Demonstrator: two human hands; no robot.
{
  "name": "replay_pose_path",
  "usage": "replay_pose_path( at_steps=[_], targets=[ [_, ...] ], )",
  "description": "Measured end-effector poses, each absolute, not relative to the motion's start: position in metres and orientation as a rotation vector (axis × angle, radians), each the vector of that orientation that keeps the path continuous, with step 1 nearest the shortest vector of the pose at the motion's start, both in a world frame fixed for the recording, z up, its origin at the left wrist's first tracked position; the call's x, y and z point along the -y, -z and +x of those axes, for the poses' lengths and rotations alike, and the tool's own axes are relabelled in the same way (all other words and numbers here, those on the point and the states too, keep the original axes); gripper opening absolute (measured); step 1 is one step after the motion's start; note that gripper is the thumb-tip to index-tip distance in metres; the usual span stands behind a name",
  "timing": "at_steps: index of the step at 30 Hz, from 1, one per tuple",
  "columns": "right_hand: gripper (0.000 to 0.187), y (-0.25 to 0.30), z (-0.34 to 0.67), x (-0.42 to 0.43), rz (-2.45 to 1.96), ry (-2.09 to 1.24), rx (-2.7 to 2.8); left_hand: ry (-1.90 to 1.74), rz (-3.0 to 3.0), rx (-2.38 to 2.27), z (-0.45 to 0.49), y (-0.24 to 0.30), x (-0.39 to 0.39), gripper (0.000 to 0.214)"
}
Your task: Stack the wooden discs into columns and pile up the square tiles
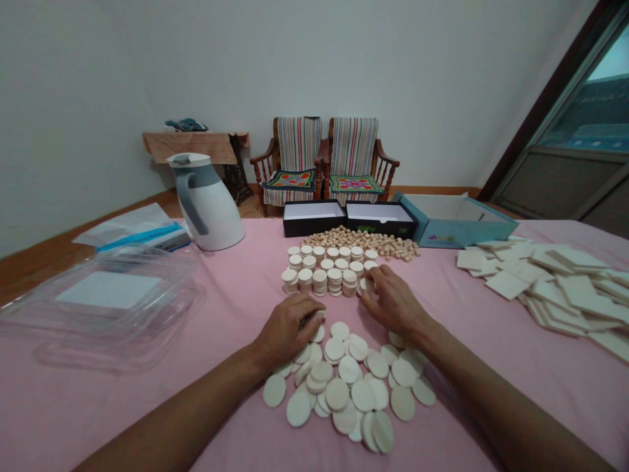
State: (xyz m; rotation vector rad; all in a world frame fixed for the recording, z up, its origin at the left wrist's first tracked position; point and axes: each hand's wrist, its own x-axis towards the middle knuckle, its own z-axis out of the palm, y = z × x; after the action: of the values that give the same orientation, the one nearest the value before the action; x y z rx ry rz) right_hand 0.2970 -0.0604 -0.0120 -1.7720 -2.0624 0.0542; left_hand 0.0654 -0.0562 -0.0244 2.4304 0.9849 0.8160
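A loose heap of pale round wooden discs [351, 387] lies on the pink tablecloth in front of me. My left hand [289, 328] is curled palm down on the heap's far left edge, fingers closed over some discs. Neat short stacks of the same discs [327, 270] stand in rows further back. My right hand [390, 298] rests beside the right end of the front row, fingers pinched round a small stack of discs [366, 285].
A pile of small wooden balls [366, 241] lies behind the stacks, then two open black boxes [314, 219] and a blue box [457, 226]. Square wooden tiles [560, 288] spread at right. A white jug [204, 200] and clear plastic containers [108, 301] stand at left.
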Motion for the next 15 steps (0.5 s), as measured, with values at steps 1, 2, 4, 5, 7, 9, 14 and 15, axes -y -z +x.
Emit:
replay_pose_path(
  at_steps=[1, 2, 4, 5, 7, 9, 14, 15],
  targets=[
    [0.019, 0.011, 0.297, 0.061, -1.781, -0.050, 2.053, -0.816, 2.429, -0.987, 0.065, 0.025, 0.056, 0.020],
    [0.019, 0.010, 0.299, 0.061, -1.784, -0.040, 2.042, -0.817, 2.428, -0.987, 0.065, 0.025, 0.056, 0.020],
    [0.018, 0.005, 0.302, 0.061, -1.787, 0.006, 2.020, -0.818, 2.429, -0.986, 0.065, 0.026, 0.055, 0.020],
    [0.017, 0.002, 0.304, 0.061, -1.792, 0.027, 2.019, -0.819, 2.430, -0.983, 0.064, 0.026, 0.055, 0.020],
    [0.014, -0.004, 0.307, 0.062, -1.822, 0.004, 2.063, -0.820, 2.433, -0.976, 0.064, 0.027, 0.055, 0.020],
    [0.017, -0.009, 0.307, 0.065, -1.846, -0.146, 2.159, -0.818, 2.431, -0.975, 0.064, 0.026, 0.056, 0.020],
    [0.023, -0.011, 0.297, 0.071, -1.799, -0.358, 2.354, -0.809, 2.433, -0.979, 0.064, 0.025, 0.057, 0.020],
    [0.024, -0.010, 0.295, 0.072, -1.813, -0.338, 2.371, -0.807, 2.433, -0.980, 0.064, 0.025, 0.056, 0.020]
  ],
)
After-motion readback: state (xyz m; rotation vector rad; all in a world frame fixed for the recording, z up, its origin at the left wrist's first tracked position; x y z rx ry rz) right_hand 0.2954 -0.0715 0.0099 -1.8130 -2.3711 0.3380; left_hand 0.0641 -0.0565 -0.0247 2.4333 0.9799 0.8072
